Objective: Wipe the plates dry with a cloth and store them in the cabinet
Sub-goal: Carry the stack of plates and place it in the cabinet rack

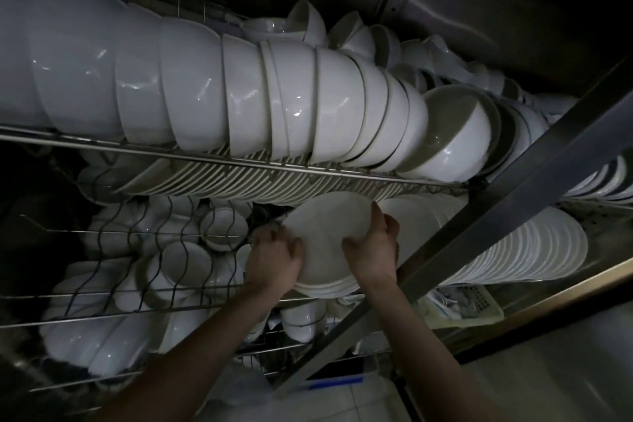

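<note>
Dim light. Brushed steel wall (513,10) far right; grey metal post (513,181) crossing diagonally; pale floor (359,404) near.

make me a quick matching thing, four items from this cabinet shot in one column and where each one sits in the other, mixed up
Column A
1. held plates
2. large bowls
3. long plate row
4. small dishes

Column B
a. behind the wavy wire rack, lower left
b. on the top wire rack, nested on their sides
c. gripped between the left hand and right hand
d. standing on edge, right of the slanting metal bar

Pairs: 1-c, 2-b, 3-d, 4-a
</note>
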Available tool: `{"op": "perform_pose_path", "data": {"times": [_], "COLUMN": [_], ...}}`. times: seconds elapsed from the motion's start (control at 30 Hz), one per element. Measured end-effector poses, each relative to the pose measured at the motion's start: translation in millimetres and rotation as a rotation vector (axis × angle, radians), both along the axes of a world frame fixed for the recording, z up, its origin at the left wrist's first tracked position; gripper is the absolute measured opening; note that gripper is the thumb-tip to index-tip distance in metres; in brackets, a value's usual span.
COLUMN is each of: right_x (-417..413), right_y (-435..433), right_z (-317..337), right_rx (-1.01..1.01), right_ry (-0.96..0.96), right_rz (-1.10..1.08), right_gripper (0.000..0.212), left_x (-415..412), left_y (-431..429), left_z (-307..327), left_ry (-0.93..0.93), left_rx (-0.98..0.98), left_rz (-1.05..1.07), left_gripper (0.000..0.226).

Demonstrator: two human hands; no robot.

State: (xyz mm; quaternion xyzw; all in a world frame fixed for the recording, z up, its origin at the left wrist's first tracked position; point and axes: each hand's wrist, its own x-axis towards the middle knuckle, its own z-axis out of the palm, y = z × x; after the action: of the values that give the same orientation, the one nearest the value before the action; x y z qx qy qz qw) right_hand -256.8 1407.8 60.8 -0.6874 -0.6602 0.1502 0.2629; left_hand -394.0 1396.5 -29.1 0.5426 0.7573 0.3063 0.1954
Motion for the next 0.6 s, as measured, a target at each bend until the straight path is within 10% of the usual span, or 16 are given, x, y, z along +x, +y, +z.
{"op": "perform_pose_path", "data": {"times": [0.23, 0.6], "right_x": [1, -9], "right_y": [4, 19], "right_z": [-1, 45], "right_rx": [-0.037, 0.117], "right_ry": [0.102, -0.187], "right_rz": [-0.053, 0.141], "right_gripper": [0.082, 0.065], "left_x": [-52, -31], "left_y": [-14, -11], "left_z": [-3, -13], "left_ry": [-0.374, -0.281], "left_rx": [-0.022, -0.026], "left_rz": [-0.419, -0.541], "left_gripper": [0.092, 0.083]}}
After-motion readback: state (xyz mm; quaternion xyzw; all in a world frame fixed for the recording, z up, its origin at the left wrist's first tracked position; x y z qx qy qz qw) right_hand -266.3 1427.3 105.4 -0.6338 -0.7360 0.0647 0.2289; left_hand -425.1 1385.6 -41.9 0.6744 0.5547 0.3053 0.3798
